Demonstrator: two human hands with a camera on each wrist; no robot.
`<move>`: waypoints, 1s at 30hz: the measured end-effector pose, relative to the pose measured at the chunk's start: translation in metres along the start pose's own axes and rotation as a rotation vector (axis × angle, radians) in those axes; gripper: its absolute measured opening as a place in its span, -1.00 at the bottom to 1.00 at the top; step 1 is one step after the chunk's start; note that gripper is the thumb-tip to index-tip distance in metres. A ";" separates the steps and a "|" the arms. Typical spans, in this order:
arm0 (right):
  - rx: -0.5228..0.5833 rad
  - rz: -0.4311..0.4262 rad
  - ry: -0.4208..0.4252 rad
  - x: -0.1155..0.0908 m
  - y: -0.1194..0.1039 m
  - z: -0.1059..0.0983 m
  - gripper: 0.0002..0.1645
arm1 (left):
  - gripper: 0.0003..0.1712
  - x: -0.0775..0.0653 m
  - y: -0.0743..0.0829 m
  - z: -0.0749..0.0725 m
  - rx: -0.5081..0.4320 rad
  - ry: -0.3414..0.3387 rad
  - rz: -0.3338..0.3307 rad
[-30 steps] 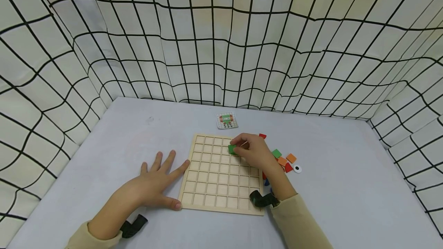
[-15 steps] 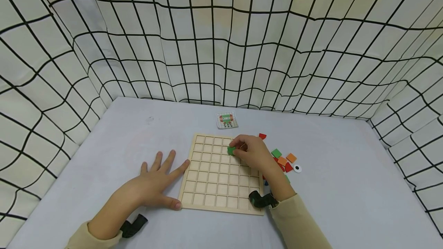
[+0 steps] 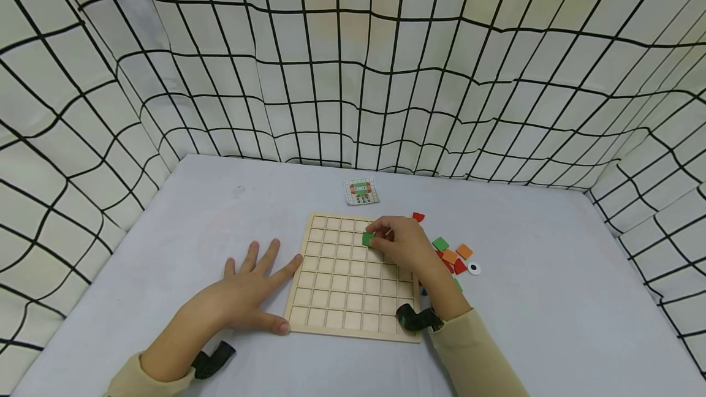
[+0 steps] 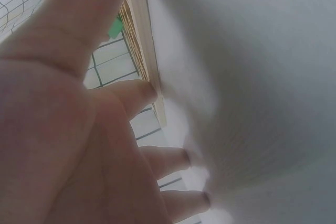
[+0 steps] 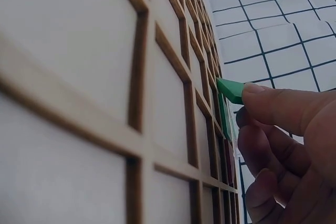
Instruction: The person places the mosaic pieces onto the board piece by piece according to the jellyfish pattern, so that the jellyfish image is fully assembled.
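My right hand (image 3: 404, 241) pinches a small green square tile (image 3: 367, 239) over the upper right part of the wooden grid board (image 3: 342, 284). In the right wrist view the green tile (image 5: 231, 90) tilts between thumb and fingertip, one corner right at the grid's ridges. Just below it, another green piece (image 5: 224, 116) and a dark red piece (image 5: 229, 161) sit in the grid. My left hand (image 3: 242, 294) lies spread at the board's left side, with the index fingertip and thumb tip at its edge. The left wrist view shows the board's side (image 4: 142, 19) beside these fingers.
Loose pieces lie right of the board: a green square (image 3: 440, 244), orange squares (image 3: 464, 252), red pieces (image 3: 460, 267) and a white eye disc (image 3: 474, 269). Some are hidden by the right forearm. A pattern card (image 3: 361, 192) lies behind the board. Black-lined white cloth walls surround the table.
The green tile in my right hand has shifted very slightly left and turned a little over the same part of the board. My left hand has stayed in place.
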State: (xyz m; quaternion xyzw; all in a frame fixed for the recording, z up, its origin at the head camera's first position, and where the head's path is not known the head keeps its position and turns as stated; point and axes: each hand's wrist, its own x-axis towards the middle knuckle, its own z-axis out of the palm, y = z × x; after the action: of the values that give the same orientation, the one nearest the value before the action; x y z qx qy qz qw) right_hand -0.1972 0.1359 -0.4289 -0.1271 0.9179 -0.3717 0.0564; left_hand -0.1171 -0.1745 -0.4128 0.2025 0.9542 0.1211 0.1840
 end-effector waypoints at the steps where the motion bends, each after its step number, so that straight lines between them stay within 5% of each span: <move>1: -0.005 -0.002 -0.004 0.000 0.000 0.000 -0.83 | 0.35 0.000 0.000 0.000 0.001 0.000 -0.001; 10: -0.026 -0.039 -0.024 0.000 -0.001 0.000 -0.63 | 0.35 -0.001 0.001 -0.001 0.000 0.000 0.000; 30: 0.005 -0.049 -0.072 -0.003 -0.005 -0.002 -0.78 | 0.34 -0.001 0.002 -0.001 0.003 -0.009 -0.004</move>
State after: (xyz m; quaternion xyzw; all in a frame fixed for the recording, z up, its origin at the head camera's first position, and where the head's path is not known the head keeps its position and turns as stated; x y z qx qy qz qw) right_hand -0.1937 0.1346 -0.4233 -0.1626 0.9109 -0.3704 0.0809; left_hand -0.1159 -0.1730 -0.4111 0.2012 0.9540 0.1184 0.1880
